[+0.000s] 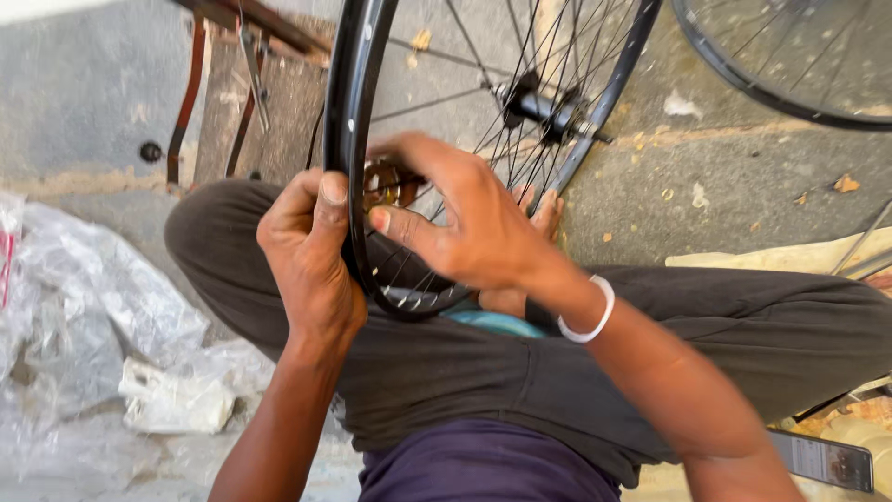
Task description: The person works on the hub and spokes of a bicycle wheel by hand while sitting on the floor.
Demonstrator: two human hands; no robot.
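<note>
Black wheel rim (348, 121) gripped by left hand (307, 256); right hand (465, 223) fingers curl loosely among spokes (520, 139)

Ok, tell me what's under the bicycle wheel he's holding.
Under the black bicycle wheel lie the person's crossed legs in dark trousers, a foot showing through the spokes, and something teal. Both hands cover the rim's lower part.

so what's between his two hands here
In the head view, the black wheel rim runs between the left hand and right hand, both touching it.
</note>
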